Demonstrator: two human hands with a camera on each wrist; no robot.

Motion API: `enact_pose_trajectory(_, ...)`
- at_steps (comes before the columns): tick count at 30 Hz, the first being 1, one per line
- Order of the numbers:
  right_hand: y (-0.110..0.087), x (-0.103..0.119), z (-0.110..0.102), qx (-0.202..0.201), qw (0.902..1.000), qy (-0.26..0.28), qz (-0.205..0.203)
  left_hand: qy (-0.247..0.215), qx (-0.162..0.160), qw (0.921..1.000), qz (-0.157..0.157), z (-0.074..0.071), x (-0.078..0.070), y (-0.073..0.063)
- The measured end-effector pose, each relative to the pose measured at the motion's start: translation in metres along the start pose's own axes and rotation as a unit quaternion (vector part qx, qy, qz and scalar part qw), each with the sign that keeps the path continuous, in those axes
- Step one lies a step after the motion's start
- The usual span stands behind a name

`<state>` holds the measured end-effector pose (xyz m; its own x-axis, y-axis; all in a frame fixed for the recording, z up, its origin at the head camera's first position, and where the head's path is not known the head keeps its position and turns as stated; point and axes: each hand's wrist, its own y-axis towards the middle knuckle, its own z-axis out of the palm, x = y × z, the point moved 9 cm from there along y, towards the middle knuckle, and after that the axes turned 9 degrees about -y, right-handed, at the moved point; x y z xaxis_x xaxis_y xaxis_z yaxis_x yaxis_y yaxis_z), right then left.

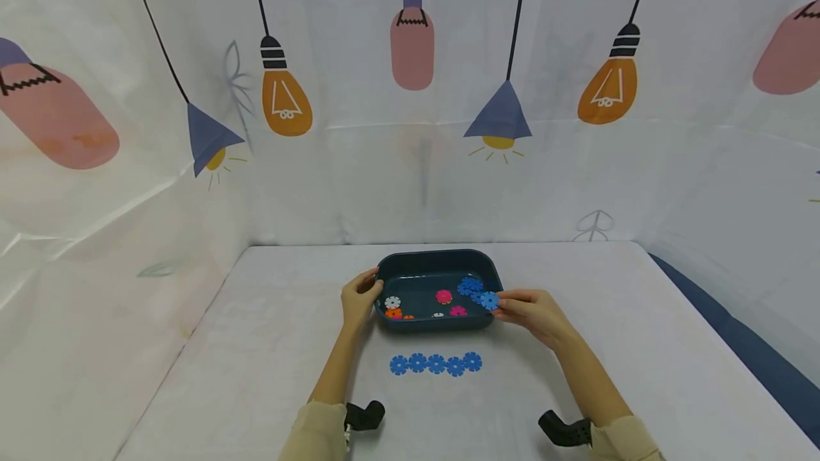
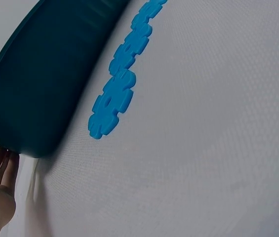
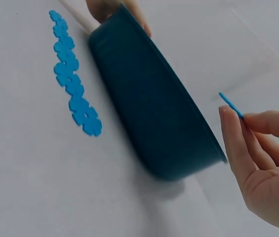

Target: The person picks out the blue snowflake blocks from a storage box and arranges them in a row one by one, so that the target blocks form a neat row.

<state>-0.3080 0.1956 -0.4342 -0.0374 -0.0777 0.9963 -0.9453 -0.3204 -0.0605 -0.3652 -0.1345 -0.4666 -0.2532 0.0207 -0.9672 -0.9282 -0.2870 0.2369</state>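
A dark teal tray (image 1: 435,326) stands on the table, its left end gripped by my left hand (image 1: 360,299), thumb over the rim. My right hand (image 1: 534,315), at the tray's right front corner, pinches a blue flower-shaped plastic disc (image 1: 490,300) between thumb and fingers. The right wrist view shows that disc edge-on, above the rim. Inside the tray lie more blue discs (image 1: 470,284), pink discs (image 1: 443,297), a white disc (image 1: 392,302) and orange discs (image 1: 393,314); the front wall partly hides some. In front of the tray, several blue discs (image 1: 436,363) form a row, edges touching or joined.
The white-covered table (image 1: 256,361) extends around the tray on both sides. Behind it hangs a pale sheet (image 1: 359,183) printed with lamps and bulbs. A dark blue surface (image 1: 737,336) shows beyond the table's right edge. Black wrist mounts (image 1: 365,416) sit by both sleeves.
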Motion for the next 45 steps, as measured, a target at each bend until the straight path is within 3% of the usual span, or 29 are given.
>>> enact_pose_trajectory(12,-0.031,-0.028,-0.014,0.03,0.9992,-0.02,0.019,0.0,-0.002,1.0,-0.006,0.001,0.001,0.0)
enact_pose_trajectory(15,-0.034,-0.039,-0.016,0.023,0.9983,-0.04,0.035,-0.008,0.004,1.0,-0.002,0.001,-0.009,-0.004)
enact_pose_trajectory(20,-0.034,-0.051,-0.013,0.02,0.9971,-0.056,0.048,0.0,0.005,1.0,0.003,0.001,-0.01,-0.004)
enact_pose_trajectory(22,-0.034,-0.055,-0.011,0.02,0.9968,-0.059,0.05,0.007,0.0,1.0,0.003,0.001,0.0,-0.001)
enact_pose_trajectory(26,-0.034,-0.062,-0.009,0.008,0.9957,-0.071,0.06,0.002,0.001,1.0,0.001,0.001,0.001,-0.001)
enact_pose_trajectory(45,-0.035,-0.063,-0.004,-0.039,0.9868,-0.137,0.076,-0.008,0.007,0.9999,-0.004,0.002,-0.003,-0.001)
